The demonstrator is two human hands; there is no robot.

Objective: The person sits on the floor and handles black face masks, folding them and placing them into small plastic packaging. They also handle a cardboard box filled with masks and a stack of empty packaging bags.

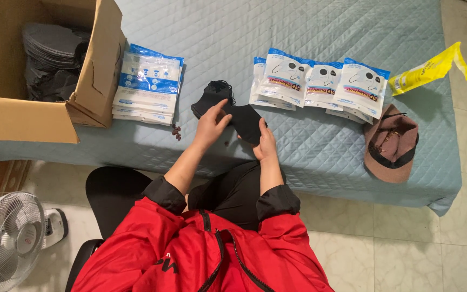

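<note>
- seen from above, we sit at the edge of a quilted pale blue mattress [320,146], red jacket sleeves pushed back, both hands out over a black face mask [244,121].
- our left hand [211,125] lies half open on the near end of the mask, index finger stretched forward and pressing on the fabric; it grips nothing that we can make out.
- our right hand [266,143] is curled around the mask's right edge, fingers tucked under it, thumb on top.
- the mask rests on the mattress near its front edge, between a stack of flat blue-and-white pouches [148,84] on the left and a row of filled mask packets [320,81] on the right.
- just beyond the mask, touching its far end, sits a small heap of black masks [217,89] with looped cords.
- an open cardboard box [6,116] at far left holds stacks of dark masks.
- a brown cap [390,143] lies to the right of the packets, a yellow plastic bag [428,69] beyond it.
- a white fan [6,238] stands on the tiled floor at lower left.
</note>
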